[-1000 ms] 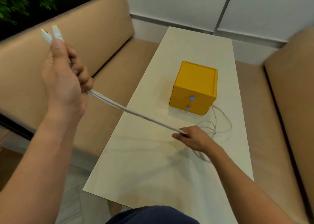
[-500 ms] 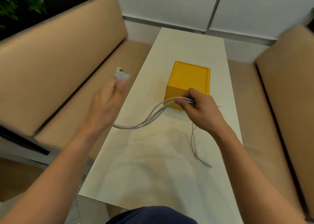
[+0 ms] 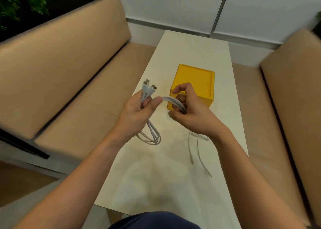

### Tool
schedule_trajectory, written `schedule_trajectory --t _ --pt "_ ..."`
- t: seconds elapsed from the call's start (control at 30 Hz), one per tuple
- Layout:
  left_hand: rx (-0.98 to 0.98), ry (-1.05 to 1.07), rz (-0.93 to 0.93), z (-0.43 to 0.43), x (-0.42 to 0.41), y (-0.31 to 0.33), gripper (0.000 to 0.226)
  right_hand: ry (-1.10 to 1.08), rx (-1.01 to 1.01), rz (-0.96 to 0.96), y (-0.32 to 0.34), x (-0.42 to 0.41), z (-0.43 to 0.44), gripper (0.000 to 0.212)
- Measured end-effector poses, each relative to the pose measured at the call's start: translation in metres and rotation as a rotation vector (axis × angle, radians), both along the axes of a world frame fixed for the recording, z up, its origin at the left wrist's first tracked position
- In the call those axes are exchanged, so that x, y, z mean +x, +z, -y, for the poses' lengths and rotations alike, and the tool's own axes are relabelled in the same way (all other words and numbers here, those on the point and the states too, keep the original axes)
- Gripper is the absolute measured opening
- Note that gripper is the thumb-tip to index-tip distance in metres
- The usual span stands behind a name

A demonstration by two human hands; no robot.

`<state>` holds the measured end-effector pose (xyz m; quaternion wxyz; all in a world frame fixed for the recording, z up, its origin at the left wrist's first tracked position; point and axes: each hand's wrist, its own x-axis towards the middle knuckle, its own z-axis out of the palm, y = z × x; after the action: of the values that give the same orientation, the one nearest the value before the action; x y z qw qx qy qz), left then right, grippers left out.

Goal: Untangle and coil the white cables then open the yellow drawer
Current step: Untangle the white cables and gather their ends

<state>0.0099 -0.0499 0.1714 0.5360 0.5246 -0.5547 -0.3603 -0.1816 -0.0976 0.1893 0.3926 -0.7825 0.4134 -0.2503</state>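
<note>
Left hand (image 3: 139, 110) fingers grip white cables (image 3: 171, 101) near plugs; right hand (image 3: 189, 113) fingers curl round same bundle. Loose ends trail on worktop (image 3: 173, 168). Yellow drawer box (image 3: 199, 79) just beyond hands.

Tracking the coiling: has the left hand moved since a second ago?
Yes. The left hand has swung in from over the left bench toward the yellow drawer box, now close to its front-left corner.
</note>
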Motion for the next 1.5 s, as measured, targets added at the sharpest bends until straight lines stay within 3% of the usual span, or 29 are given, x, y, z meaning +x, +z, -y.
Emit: schedule_trajectory --t 0.13,0.27,0.47,0.57,0.63,0.73,0.8,0.9,1.0,1.07,1.13,1.3,1.37,1.43,1.5 --pt "-0.096 0.142 -0.194 0.001 0.016 0.020 0.043 0.055 0.041 -0.360 -0.045 -0.021 0.016 0.028" --pt "-0.204 0.199 -0.138 -0.003 0.041 0.033 0.056 0.006 0.124 -0.473 -0.070 -0.051 0.035 0.016" --pt "-0.211 0.281 -0.151 -0.004 0.057 0.036 0.052 -0.305 -0.034 -0.565 -0.046 -0.094 0.073 0.045" --pt "-0.089 0.290 -0.040 -0.002 0.062 0.030 0.051 -0.470 -0.201 -0.803 -0.041 -0.115 0.085 0.055" --pt "0.024 0.224 0.096 -0.004 0.060 0.018 0.050 -0.631 -0.266 -0.862 -0.036 -0.127 0.085 0.068" --pt "0.129 0.133 0.220 -0.011 0.049 0.005 0.053 -0.775 -0.083 -0.795 -0.033 -0.139 0.087 0.072" --pt "0.155 0.107 0.239 -0.013 0.041 0.002 0.052 -0.801 -0.005 -0.569 -0.038 -0.146 0.090 0.071" --pt "0.188 0.072 0.214 -0.011 0.032 -0.001 0.050 -0.919 0.016 -0.108 -0.052 -0.147 0.089 0.039" --pt "0.193 0.022 0.193 -0.014 0.016 -0.005 0.051 -1.001 -0.039 0.016 -0.077 -0.142 0.080 0.019" --pt "0.177 -0.037 0.218 -0.016 0.004 -0.007 0.052 -1.001 -0.020 0.066 -0.101 -0.138 0.072 0.021" --pt "0.168 -0.079 0.261 -0.016 -0.002 -0.008 0.052 -0.941 0.026 -0.034 -0.129 -0.137 0.063 0.030" --pt "0.159 -0.155 0.375 -0.016 -0.004 -0.016 0.049 -0.393 0.439 -0.763 -0.172 -0.141 0.032 0.061" --pt "0.154 -0.207 0.435 -0.019 -0.008 -0.021 0.049 -0.331 0.442 -0.980 -0.170 -0.142 0.025 0.067" --pt "0.148 -0.233 0.479 -0.021 -0.013 -0.025 0.048 -0.358 0.254 -1.017 -0.154 -0.132 0.022 0.070" --pt "0.135 -0.248 0.512 -0.023 -0.017 -0.026 0.047 -0.368 0.085 -0.720 -0.129 -0.112 0.016 0.065"
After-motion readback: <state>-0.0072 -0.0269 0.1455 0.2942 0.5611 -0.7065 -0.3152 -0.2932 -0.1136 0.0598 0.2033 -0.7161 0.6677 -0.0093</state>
